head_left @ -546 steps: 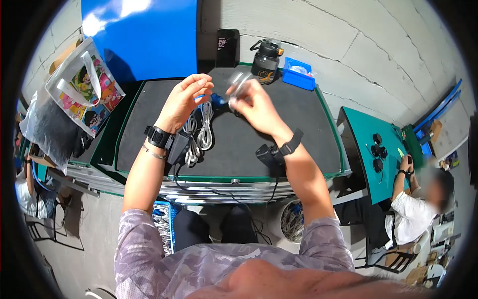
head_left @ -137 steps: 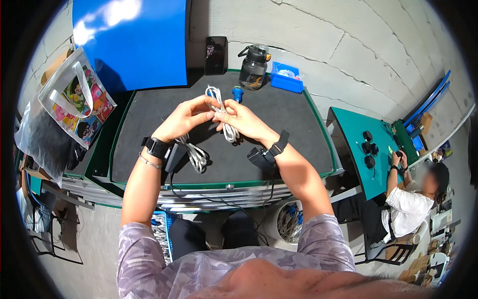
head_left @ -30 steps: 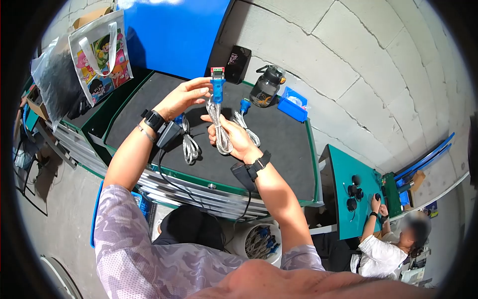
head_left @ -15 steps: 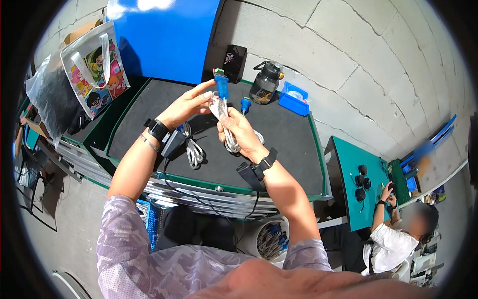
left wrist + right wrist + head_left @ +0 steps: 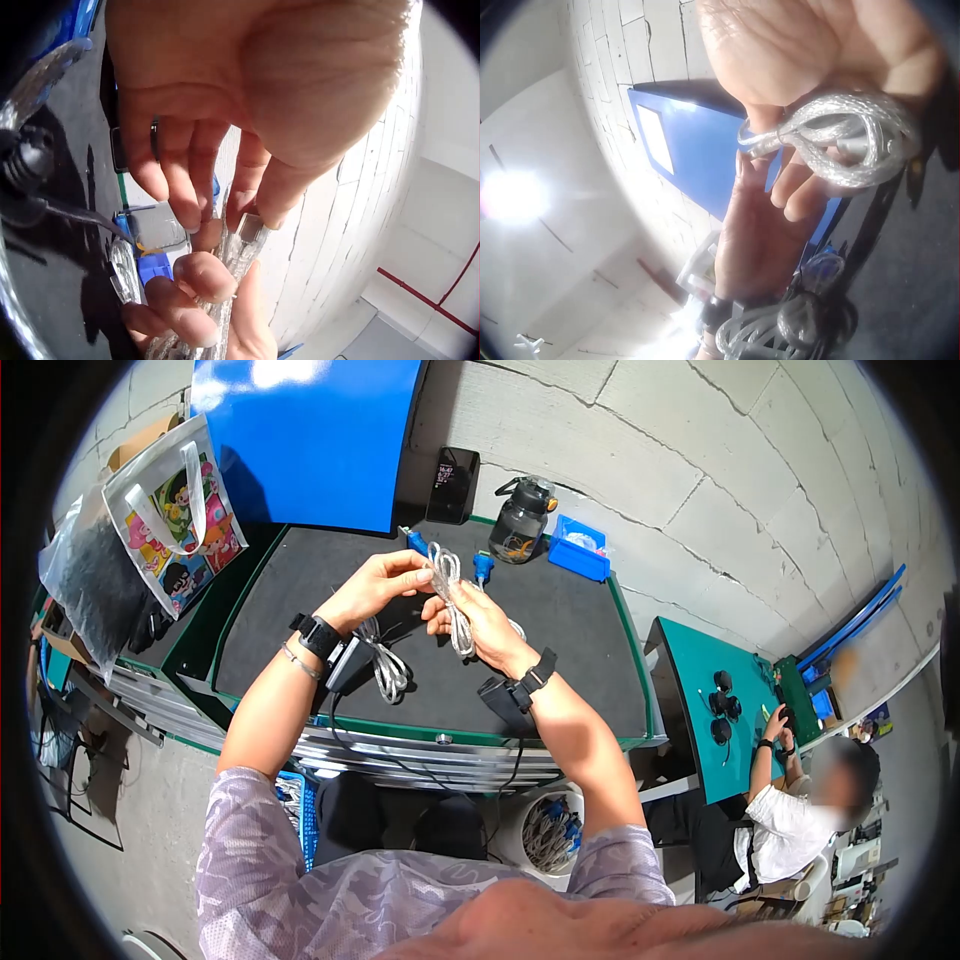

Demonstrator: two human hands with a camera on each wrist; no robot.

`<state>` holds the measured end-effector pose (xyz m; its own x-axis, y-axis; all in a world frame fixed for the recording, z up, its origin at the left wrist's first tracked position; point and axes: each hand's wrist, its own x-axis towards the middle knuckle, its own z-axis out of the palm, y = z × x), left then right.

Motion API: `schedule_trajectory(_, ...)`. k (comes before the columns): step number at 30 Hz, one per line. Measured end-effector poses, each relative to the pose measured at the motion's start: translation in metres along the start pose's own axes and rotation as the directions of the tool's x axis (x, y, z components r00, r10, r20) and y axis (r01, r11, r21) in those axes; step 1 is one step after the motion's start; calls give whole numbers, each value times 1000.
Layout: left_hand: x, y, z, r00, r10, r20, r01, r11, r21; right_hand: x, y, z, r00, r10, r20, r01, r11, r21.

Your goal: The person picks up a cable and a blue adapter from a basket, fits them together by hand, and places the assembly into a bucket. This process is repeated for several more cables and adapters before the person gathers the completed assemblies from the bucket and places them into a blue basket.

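Note:
Both hands hold a coiled silver cable (image 5: 452,603) with a blue connector (image 5: 414,542) above the black mat (image 5: 560,650). My left hand (image 5: 385,582) pinches the upper loops with fingers and thumb; in the left wrist view its fingertips (image 5: 196,217) meet the cable (image 5: 237,247). My right hand (image 5: 478,628) grips the lower part of the bundle; the right wrist view shows the looped cable (image 5: 840,146) curled in its palm. Another coiled cable (image 5: 385,665) lies on the mat under my left wrist, and a third with a blue plug (image 5: 483,567) lies behind.
A dark water bottle (image 5: 515,520), a blue tray (image 5: 578,552) and a black box (image 5: 451,470) stand at the mat's far edge. A blue panel (image 5: 300,440) and a printed bag (image 5: 170,510) are at left. A bucket of cables (image 5: 550,835) sits below. Another person (image 5: 800,820) works at right.
The cable, held up with its blue connector upright a second ago, has come lower and tilted left. Both hands have closed in on the bundle.

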<state>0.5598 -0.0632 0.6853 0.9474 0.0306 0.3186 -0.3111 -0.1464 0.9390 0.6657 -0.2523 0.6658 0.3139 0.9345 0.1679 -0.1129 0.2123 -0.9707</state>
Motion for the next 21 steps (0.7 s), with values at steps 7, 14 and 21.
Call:
schedule_trajectory(7, 3, -4, -2, 982, -98, -162, 65, 979, -196, -1, -5, -20, 918, -287, -275, 164, 904, -394)
schedule_trajectory(14, 5, -14, -3, 977, -213, -15, 212, 976, -40, -19, -23, -32, 840, -128, -528, -458, 356, -815)
schedule_trajectory(21, 3, -9, -3, 978, -207, -17, 208, 974, 94, -29, -4, -43, 795, -349, -497, -329, 440, -836)
